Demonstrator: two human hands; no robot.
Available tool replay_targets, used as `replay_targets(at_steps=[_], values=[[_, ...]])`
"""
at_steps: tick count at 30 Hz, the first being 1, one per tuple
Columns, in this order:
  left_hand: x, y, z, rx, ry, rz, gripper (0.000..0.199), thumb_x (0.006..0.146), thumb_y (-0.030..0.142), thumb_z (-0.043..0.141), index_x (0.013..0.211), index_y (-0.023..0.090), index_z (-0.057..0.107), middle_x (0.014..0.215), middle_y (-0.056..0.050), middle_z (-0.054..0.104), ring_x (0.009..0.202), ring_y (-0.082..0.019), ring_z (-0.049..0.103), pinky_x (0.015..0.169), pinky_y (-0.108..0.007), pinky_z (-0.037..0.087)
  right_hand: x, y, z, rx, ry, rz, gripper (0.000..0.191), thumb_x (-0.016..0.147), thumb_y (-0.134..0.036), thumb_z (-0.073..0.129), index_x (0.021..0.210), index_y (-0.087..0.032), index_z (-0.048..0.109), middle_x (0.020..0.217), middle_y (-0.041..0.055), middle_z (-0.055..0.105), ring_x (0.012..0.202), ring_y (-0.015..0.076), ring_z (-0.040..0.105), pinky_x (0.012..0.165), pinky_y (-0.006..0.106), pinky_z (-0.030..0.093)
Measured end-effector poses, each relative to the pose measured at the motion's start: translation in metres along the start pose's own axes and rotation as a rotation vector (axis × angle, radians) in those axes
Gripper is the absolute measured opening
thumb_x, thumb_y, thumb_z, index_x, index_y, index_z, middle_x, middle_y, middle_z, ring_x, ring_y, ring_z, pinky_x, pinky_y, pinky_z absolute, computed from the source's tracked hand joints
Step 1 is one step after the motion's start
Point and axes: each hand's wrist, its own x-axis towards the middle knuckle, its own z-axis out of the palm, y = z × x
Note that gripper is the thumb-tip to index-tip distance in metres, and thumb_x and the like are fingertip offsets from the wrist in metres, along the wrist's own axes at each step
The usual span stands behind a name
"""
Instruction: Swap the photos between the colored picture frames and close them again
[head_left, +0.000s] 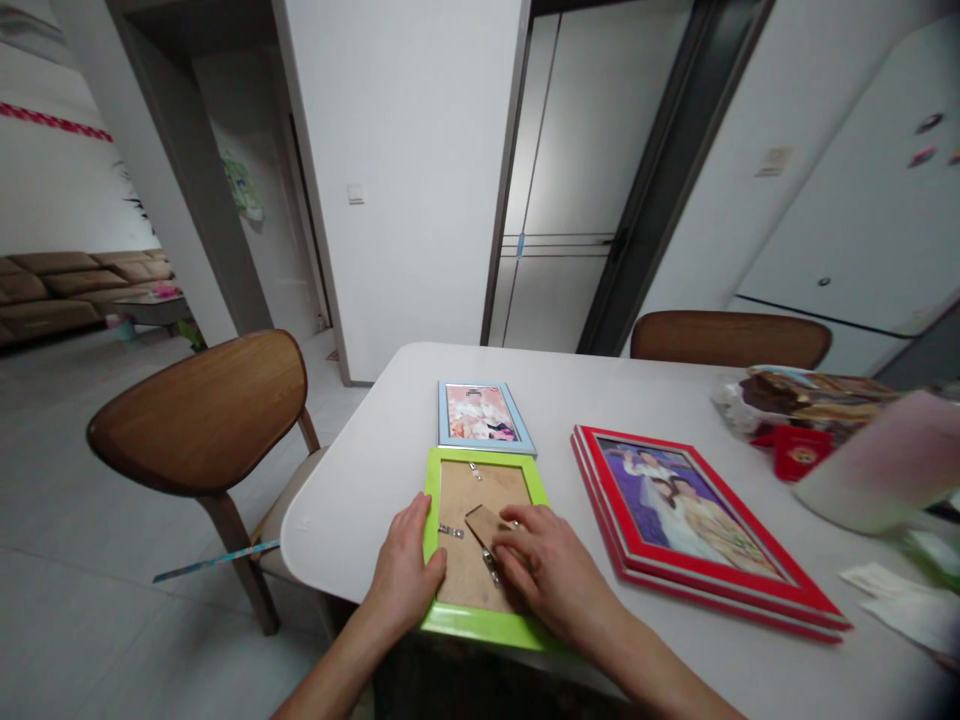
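Note:
A lime-green picture frame (480, 625) lies face down at the table's near edge, its brown backing board (469, 575) showing. Small metal clips (451, 531) sit around the board, and a brown stand leg (484, 520) is attached near its middle. My left hand (405, 560) grips the frame's left side, the thumb over the rim and the fingers along the outer edge. Over the right side of the backing, my right hand (551, 570) has its fingers bent and close together beside the stand leg. Whatever lies under those fingertips is hidden.
A light-blue framed photo (484, 415) lies just beyond the green frame. To the right, red picture frames (697, 505) are stacked, a couple's photo on top. Farther right are a pinkish-white cylinder (877, 465), a red packet (801, 452) and plastic bags. Wooden chairs (210, 410) stand around the white table (337, 510).

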Motion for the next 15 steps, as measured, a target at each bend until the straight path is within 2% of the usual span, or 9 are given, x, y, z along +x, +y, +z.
replay_targets(at_steps=[3, 6, 11, 15], values=[[0.000, -0.003, 0.001, 0.002, 0.008, 0.017, 0.056, 0.064, 0.013, 0.046, 0.120, 0.012, 0.037, 0.123, -0.010, 0.042, 0.114, -0.020, 0.035, 0.098, -0.036, 0.025, -0.005, -0.014, 0.008, -0.014, -0.066, -0.049, 0.019, 0.074, -0.018, 0.045, 0.081, -0.021, 0.062, 0.091, 0.0070, 0.056, 0.085, 0.0188, 0.048, 0.076, 0.034, 0.037], [-0.001, -0.003, 0.002, 0.011, 0.002, 0.025, 0.056, 0.064, 0.013, 0.046, 0.119, 0.011, 0.037, 0.124, -0.011, 0.042, 0.114, -0.021, 0.035, 0.098, -0.037, 0.025, -0.009, -0.014, 0.017, -0.011, -0.053, -0.090, 0.021, 0.074, -0.018, 0.044, 0.085, -0.022, 0.061, 0.098, 0.0068, 0.055, 0.091, 0.0202, 0.046, 0.079, 0.036, 0.036], [-0.001, -0.002, 0.002, 0.029, 0.001, 0.037, 0.054, 0.065, 0.013, 0.046, 0.119, 0.008, 0.038, 0.124, -0.013, 0.041, 0.115, -0.021, 0.034, 0.099, -0.036, 0.025, -0.005, -0.011, 0.014, -0.004, -0.078, -0.106, 0.035, 0.070, -0.011, 0.042, 0.103, -0.020, 0.053, 0.101, 0.0078, 0.053, 0.092, 0.0200, 0.044, 0.083, 0.037, 0.033], [-0.001, -0.001, 0.002, 0.013, 0.012, 0.030, 0.054, 0.064, 0.012, 0.047, 0.118, 0.012, 0.040, 0.123, -0.011, 0.042, 0.115, -0.021, 0.035, 0.099, -0.037, 0.026, 0.006, -0.014, 0.003, -0.067, -0.191, -0.132, 0.026, 0.065, -0.009, 0.046, 0.086, -0.018, 0.057, 0.095, 0.0077, 0.052, 0.088, 0.0198, 0.044, 0.078, 0.034, 0.035]])
